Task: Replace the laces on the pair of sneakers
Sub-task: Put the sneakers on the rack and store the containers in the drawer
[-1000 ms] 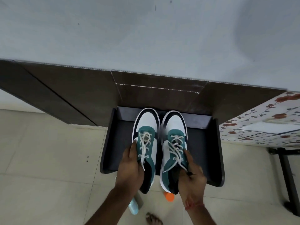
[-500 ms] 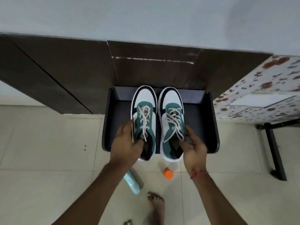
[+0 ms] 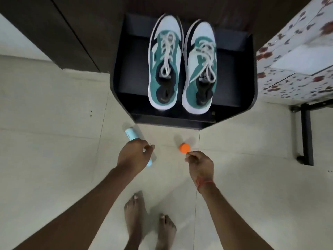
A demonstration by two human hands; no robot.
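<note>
Two teal, white and black sneakers stand side by side, toes away from me, on a low black shelf (image 3: 126, 73). The left sneaker (image 3: 158, 94) and the right sneaker (image 3: 193, 98) both carry white laces (image 3: 167, 51), loosely threaded with the ends falling into the openings. My left hand (image 3: 134, 154) hangs over the floor below the shelf with loosely curled fingers. It covers the middle of a light blue bottle (image 3: 131, 134) lying on the tiles. My right hand (image 3: 200, 163) hangs beside it, fingers curled and holding nothing, just below an orange cap (image 3: 184, 148).
My bare feet (image 3: 135, 213) stand on pale floor tiles (image 3: 54, 141). A dark wooden cabinet (image 3: 63, 24) runs along the back left. At the right is a table with a floral cover (image 3: 297, 60) and a black leg (image 3: 306, 134).
Both hands have let go of the sneakers and drawn back toward me over the floor. The sneakers now stand on the shelf on their own. The camera has tilted downward.
</note>
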